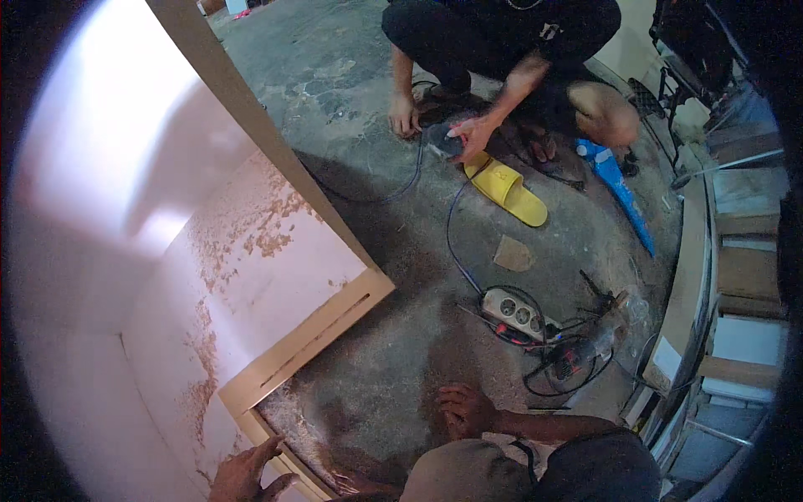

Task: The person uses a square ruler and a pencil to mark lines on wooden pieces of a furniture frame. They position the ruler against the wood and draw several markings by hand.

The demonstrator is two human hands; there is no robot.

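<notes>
My left hand [247, 473] is at the lower left, thumb and fingers apart. It is beside the wooden edge [305, 339] of a large white-faced panel piece [242, 309], and I see nothing held in it. Brown sawdust [272, 230] is scattered over the white surface, and a narrow slot [347, 308] is cut in the edge near the corner. My right hand [464, 410] hangs in front of my bent knee [468, 473], fingers curled together, with nothing visible in them.
Opposite, a person squats, one hand [473, 138] on a dark object. On the concrete floor are a yellow slipper [510, 192], blue pouch [619, 192], power strip [510, 309], red-handled tool [512, 335], and corded power tool [573, 360]. Boards [749, 276] stack at right.
</notes>
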